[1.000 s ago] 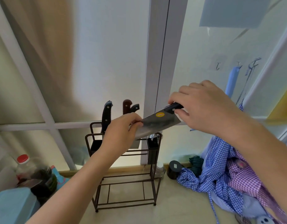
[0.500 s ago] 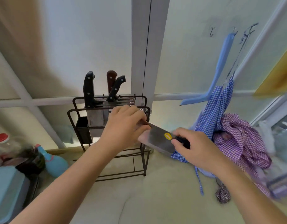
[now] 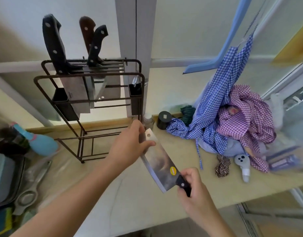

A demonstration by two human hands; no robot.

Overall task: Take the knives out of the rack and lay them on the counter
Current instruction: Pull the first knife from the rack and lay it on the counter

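Kitchen corner with frosted window panels above a pale beige counter.
Pale grey frame bars [image 3: 181,59] and a wide grey vertical post [image 3: 135,48] divide the frosted panes [image 3: 190,28], which admit soft daylight. A light wooden strip [image 3: 96,123] borders the back edge of the pale beige countertop [image 3: 130,194].

The cleaver [image 3: 160,161] has a glossy, mottled steel blade and a black plastic-looking handle. The rack [image 3: 89,77] at ten o'clock is dark matt wire. The worktop [image 3: 207,187] looks smooth and pale. At three o'clock lies soft checked cloth [image 3: 246,115].
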